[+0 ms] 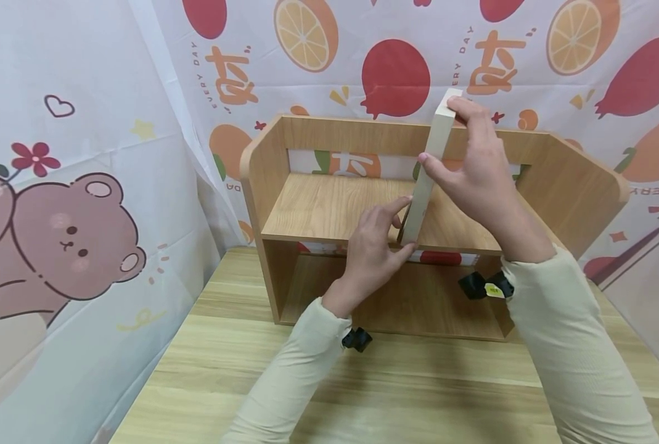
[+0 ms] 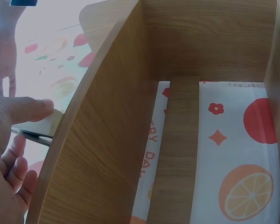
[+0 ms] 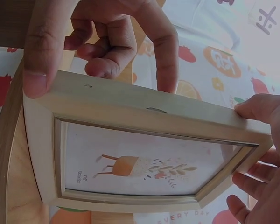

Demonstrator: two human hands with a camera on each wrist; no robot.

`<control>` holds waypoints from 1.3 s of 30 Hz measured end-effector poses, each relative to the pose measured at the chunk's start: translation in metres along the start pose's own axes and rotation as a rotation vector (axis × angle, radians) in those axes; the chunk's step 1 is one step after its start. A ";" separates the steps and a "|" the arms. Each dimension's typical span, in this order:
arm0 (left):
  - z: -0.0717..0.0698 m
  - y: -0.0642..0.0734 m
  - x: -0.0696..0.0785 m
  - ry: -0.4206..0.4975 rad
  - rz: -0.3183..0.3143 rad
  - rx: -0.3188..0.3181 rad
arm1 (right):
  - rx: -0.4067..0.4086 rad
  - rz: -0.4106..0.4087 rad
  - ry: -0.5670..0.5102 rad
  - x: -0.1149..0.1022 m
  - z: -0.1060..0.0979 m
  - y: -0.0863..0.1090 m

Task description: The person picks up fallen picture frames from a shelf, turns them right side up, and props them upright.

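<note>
A pale wooden picture frame [image 1: 428, 169] stands nearly on edge on the upper board of a wooden shelf [image 1: 329, 203], tilted slightly. Under its glass, in the right wrist view, shows a print with an orange vase-like shape and sprigs [image 3: 147, 165]. My right hand [image 1: 481, 166] grips the frame's upper end, thumb on the near edge and fingers over the top. Low on the frame, my left hand [image 1: 370, 246] holds it between thumb and fingers, near the board's front edge. In the left wrist view, the shelf side hides much of the frame [image 2: 49, 123].
The shelf has raised side panels [image 1: 581, 179] and a lower compartment [image 1: 418, 296]. It stands on a wood-grain table [image 1: 240, 376]. Behind hangs a fruit-print cloth [image 1: 396, 74]; a bear-print cloth [image 1: 96, 240] hangs at the left.
</note>
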State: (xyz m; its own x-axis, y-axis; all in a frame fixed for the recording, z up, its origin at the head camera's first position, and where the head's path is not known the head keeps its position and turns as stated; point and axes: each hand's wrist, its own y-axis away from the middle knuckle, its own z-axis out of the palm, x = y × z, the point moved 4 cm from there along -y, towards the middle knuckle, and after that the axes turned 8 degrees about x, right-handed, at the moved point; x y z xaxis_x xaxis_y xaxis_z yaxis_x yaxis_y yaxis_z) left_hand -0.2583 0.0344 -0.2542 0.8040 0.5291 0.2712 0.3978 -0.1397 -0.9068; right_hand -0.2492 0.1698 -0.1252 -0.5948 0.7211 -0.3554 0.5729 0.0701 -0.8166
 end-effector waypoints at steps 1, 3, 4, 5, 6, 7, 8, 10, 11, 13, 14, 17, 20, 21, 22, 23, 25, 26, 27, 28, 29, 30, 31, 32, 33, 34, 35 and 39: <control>0.000 0.000 0.000 0.003 -0.002 -0.002 | 0.001 -0.002 -0.004 0.000 0.000 0.000; 0.000 0.000 -0.001 0.012 0.000 -0.007 | 0.000 -0.004 -0.010 0.001 0.000 0.000; 0.000 0.000 -0.002 0.016 0.004 -0.011 | -0.001 -0.003 -0.011 0.001 0.000 0.000; -0.001 0.000 -0.003 0.023 0.008 -0.014 | -0.002 0.000 -0.012 0.001 0.000 0.000; -0.001 0.000 -0.004 0.030 0.009 -0.021 | -0.005 0.002 -0.011 0.001 0.000 0.000; -0.001 0.000 -0.005 0.039 0.008 -0.028 | -0.007 0.005 -0.011 0.001 0.000 0.000; -0.002 -0.001 -0.006 0.043 0.002 -0.038 | -0.009 0.009 -0.009 0.002 0.000 0.000; -0.003 -0.001 -0.009 0.053 -0.016 -0.060 | -0.014 0.015 -0.009 0.002 0.000 0.000; -0.004 -0.001 -0.010 0.061 -0.028 -0.071 | -0.016 0.017 -0.009 0.002 0.000 0.000; -0.005 -0.002 -0.012 0.080 -0.054 -0.096 | -0.017 0.020 -0.008 0.002 0.000 0.000; -0.006 -0.003 -0.013 0.086 -0.064 -0.108 | -0.017 0.023 -0.007 0.002 0.000 0.000; -0.006 -0.005 -0.013 0.108 -0.085 -0.141 | -0.016 0.028 -0.006 0.002 0.000 0.000; -0.006 -0.006 -0.013 0.113 -0.100 -0.161 | -0.018 0.034 -0.009 0.002 0.000 0.000; -0.006 -0.006 -0.013 0.113 -0.105 -0.164 | -0.019 0.036 -0.011 0.002 0.000 0.000; -0.006 -0.006 -0.013 0.113 -0.109 -0.166 | -0.020 0.038 -0.013 0.003 0.000 0.000; -0.007 -0.006 -0.013 0.113 -0.113 -0.166 | -0.022 0.040 -0.014 0.003 0.000 0.000; -0.007 -0.005 -0.013 0.110 -0.116 -0.162 | -0.024 0.042 -0.018 0.003 0.000 0.000; -0.006 -0.005 -0.013 0.107 -0.114 -0.158 | -0.024 0.042 -0.020 0.003 0.000 0.000; -0.007 -0.005 -0.013 0.103 -0.112 -0.153 | -0.024 0.041 -0.022 0.004 0.000 0.000; -0.006 -0.005 -0.012 0.098 -0.107 -0.148 | -0.023 0.040 -0.025 0.004 0.000 0.000; -0.006 -0.005 -0.012 0.092 -0.102 -0.141 | -0.022 0.040 -0.030 0.004 0.001 0.000; -0.006 -0.004 -0.012 0.084 -0.096 -0.135 | -0.021 0.039 -0.036 0.005 0.001 0.000; -0.006 -0.004 -0.012 0.075 -0.090 -0.130 | -0.020 0.039 -0.041 0.005 0.001 0.000; -0.006 -0.004 -0.011 0.066 -0.085 -0.124 | -0.020 0.038 -0.046 0.006 0.001 0.000; -0.005 -0.003 -0.011 0.058 -0.080 -0.118 | -0.020 0.038 -0.049 0.006 0.001 0.000; -0.005 -0.003 -0.011 0.052 -0.077 -0.111 | -0.021 0.039 -0.053 0.007 0.001 0.000; -0.005 -0.003 -0.011 0.047 -0.075 -0.106 | -0.023 0.041 -0.057 0.007 0.001 0.000; -0.005 -0.003 -0.010 0.043 -0.069 -0.089 | -0.036 0.057 -0.073 0.009 0.000 0.000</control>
State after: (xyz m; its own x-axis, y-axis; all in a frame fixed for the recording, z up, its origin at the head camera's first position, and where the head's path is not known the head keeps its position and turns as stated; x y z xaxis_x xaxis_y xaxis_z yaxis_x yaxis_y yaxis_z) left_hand -0.2653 0.0251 -0.2527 0.7909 0.5036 0.3476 0.4890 -0.1787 -0.8538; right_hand -0.2546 0.1761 -0.1289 -0.5993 0.6726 -0.4340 0.6261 0.0560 -0.7778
